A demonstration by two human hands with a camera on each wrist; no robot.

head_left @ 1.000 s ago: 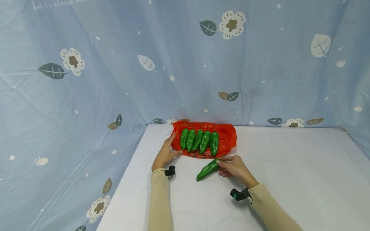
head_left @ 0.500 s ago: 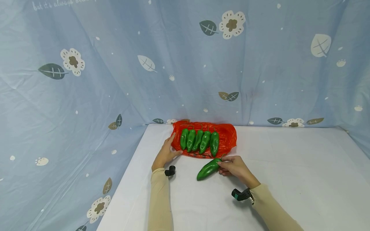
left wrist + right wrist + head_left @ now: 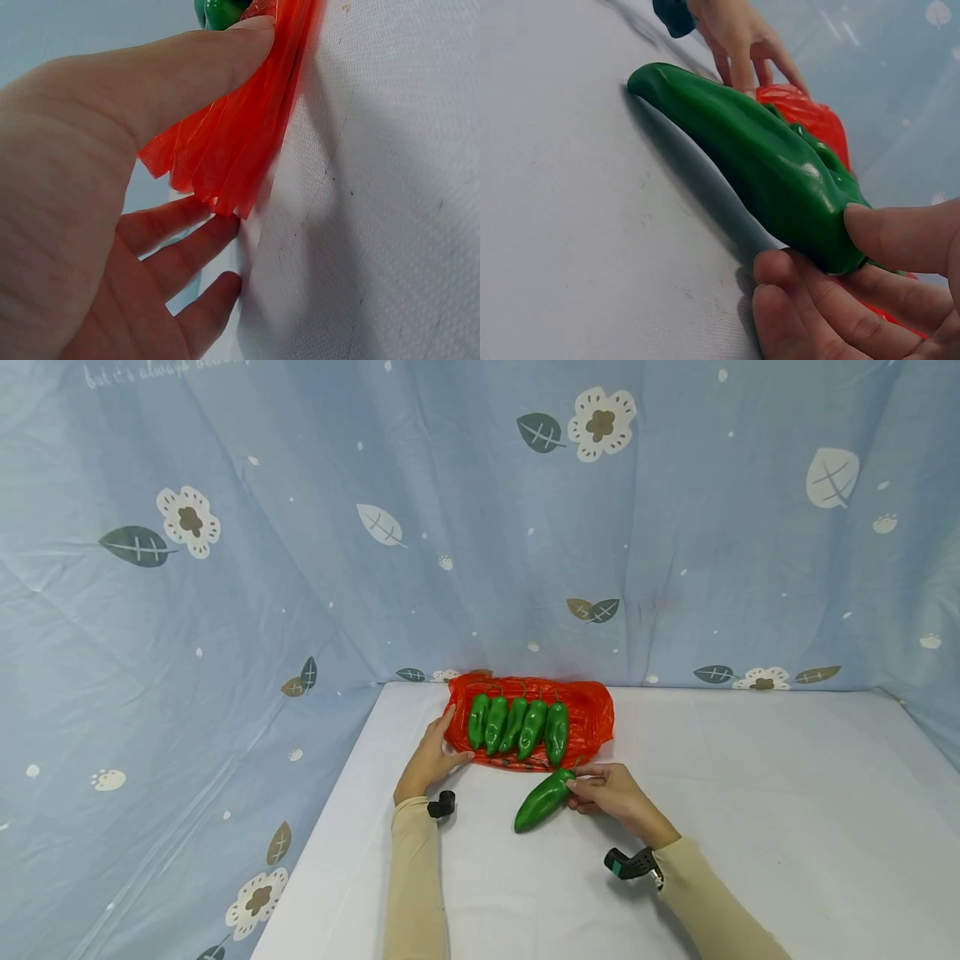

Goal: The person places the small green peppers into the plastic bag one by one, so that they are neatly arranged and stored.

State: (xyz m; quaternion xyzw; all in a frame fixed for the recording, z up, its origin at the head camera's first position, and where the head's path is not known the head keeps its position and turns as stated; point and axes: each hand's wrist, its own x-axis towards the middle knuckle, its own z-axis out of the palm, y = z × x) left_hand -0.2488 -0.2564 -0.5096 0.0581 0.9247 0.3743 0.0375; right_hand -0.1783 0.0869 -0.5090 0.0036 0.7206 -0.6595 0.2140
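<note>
A long green pepper point(image 3: 543, 802) is pinched at its stem end by my right hand point(image 3: 613, 797), thumb on one side and fingers on the other. Its tip points down to the left, close to the white tabletop. Several more green peppers point(image 3: 532, 731) lie side by side on a crumpled red plastic bag point(image 3: 592, 714), stems toward the back. At the bag's left end rests my left hand point(image 3: 427, 764), fingers spread. The left wrist view shows its thumb point(image 3: 225, 56) along the bag's front edge and its fingertips touching the red plastic's side point(image 3: 225, 150).
A white-covered table point(image 3: 750, 827) extends to the right and front. Behind it and on the left hangs a blue curtain point(image 3: 480, 527) with flowers and leaves. Small black cameras sit on both wrists.
The pepper in my right hand has turned over, and its tip has shifted slightly rightward and nearer. My right hand has edged a little right. My left hand and the bag stay put.
</note>
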